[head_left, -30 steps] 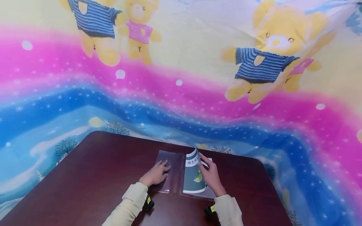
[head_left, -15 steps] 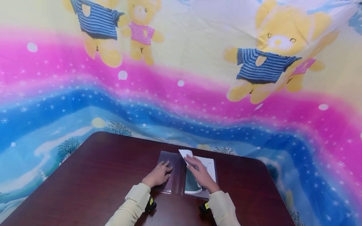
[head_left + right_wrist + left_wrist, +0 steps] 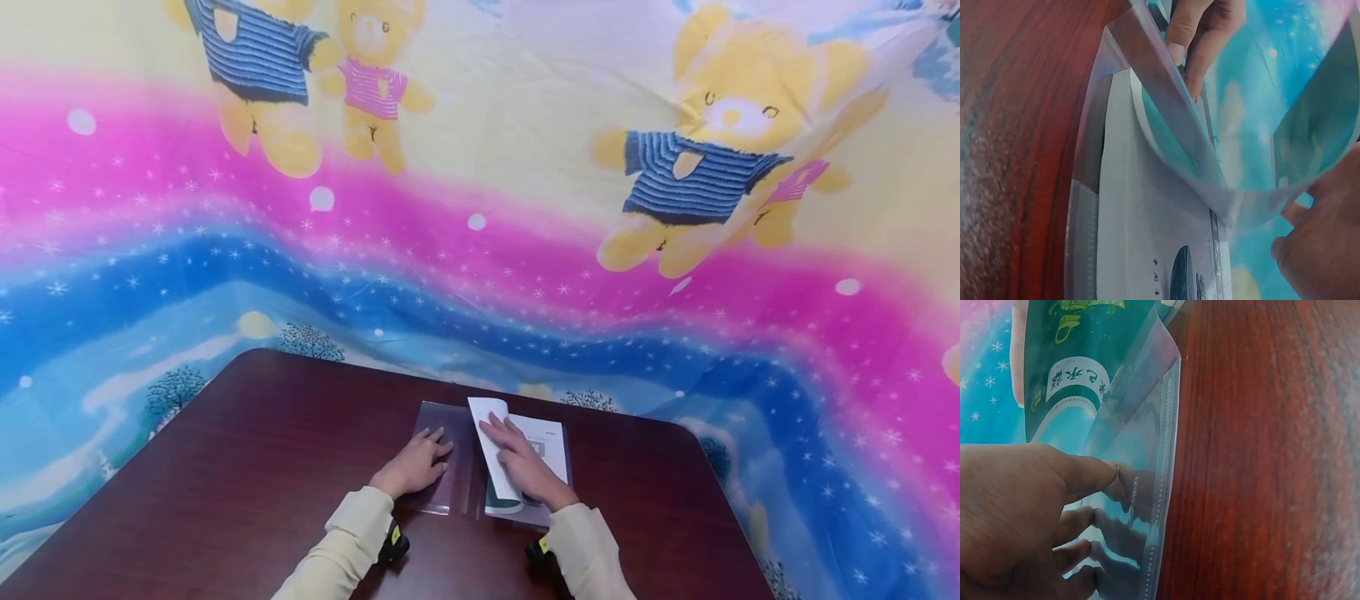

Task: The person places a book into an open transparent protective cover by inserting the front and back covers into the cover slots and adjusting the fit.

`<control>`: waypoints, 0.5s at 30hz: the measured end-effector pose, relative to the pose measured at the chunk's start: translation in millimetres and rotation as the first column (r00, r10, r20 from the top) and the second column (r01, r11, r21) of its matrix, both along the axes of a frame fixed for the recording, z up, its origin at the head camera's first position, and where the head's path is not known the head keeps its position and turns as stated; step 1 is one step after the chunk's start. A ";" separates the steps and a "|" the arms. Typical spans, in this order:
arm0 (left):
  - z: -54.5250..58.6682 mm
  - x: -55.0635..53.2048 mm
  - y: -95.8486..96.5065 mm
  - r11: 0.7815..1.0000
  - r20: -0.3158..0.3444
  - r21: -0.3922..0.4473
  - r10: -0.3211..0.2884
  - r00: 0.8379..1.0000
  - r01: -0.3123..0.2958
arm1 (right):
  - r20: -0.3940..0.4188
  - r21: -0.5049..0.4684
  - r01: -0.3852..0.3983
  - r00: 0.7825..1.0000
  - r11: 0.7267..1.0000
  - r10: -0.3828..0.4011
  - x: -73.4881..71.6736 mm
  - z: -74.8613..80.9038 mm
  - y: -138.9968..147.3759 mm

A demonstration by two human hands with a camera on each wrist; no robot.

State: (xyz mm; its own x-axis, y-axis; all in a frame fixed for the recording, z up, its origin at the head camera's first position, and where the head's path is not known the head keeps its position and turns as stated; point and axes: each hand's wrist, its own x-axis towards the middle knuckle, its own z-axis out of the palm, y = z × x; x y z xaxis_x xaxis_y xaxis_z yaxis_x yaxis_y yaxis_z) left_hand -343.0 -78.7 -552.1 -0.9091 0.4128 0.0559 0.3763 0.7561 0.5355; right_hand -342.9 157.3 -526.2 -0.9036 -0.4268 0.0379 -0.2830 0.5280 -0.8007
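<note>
A book (image 3: 553, 442) with a green front cover (image 3: 1100, 337) lies in a clear plastic book jacket (image 3: 459, 467), spread on the table. My left hand (image 3: 416, 463) rests with its fingers spread on the jacket's left flap (image 3: 1147, 444). My right hand (image 3: 525, 462) lies against the white inner side of the front cover (image 3: 487, 442), fingers extended, with the cover bent up and over to the left. Below it a white printed page (image 3: 1147, 194) shows in the right wrist view. The right fingertips are partly hidden behind the curved cover there.
The dark reddish-brown table (image 3: 300, 425) carries the book near its far edge. Behind it hangs a cloth (image 3: 487, 275) printed with teddy bears and snowflakes. A black wrist camera (image 3: 393, 542) sits at the left cuff.
The right hand has moved from the cover's right edge onto its inner side, swinging the green cover leftward and baring the white page. The left hand stays in place.
</note>
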 end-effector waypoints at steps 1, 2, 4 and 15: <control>-0.1 0.0 -0.2 1.000 0.006 0.001 0.002 1.000 -0.002 | -0.007 0.010 -0.005 1.000 1.000 0.005 -0.1 -0.6 -0.3; -0.2 0.2 -0.5 1.000 0.010 0.003 0.003 1.000 -0.003 | -0.014 0.022 -0.007 1.000 1.000 0.008 -0.2 -1.0 -0.5; -0.6 0.6 -1.2 1.000 0.010 0.006 0.000 1.000 0.000 | -0.027 0.046 -0.016 0.999 0.999 0.017 -0.4 -2.2 -0.4; 0.6 4.3 -3.4 1.000 0.024 0.025 0.000 1.000 -0.001 | -0.075 0.144 -0.054 0.995 0.988 0.065 -5.0 -5.1 0.6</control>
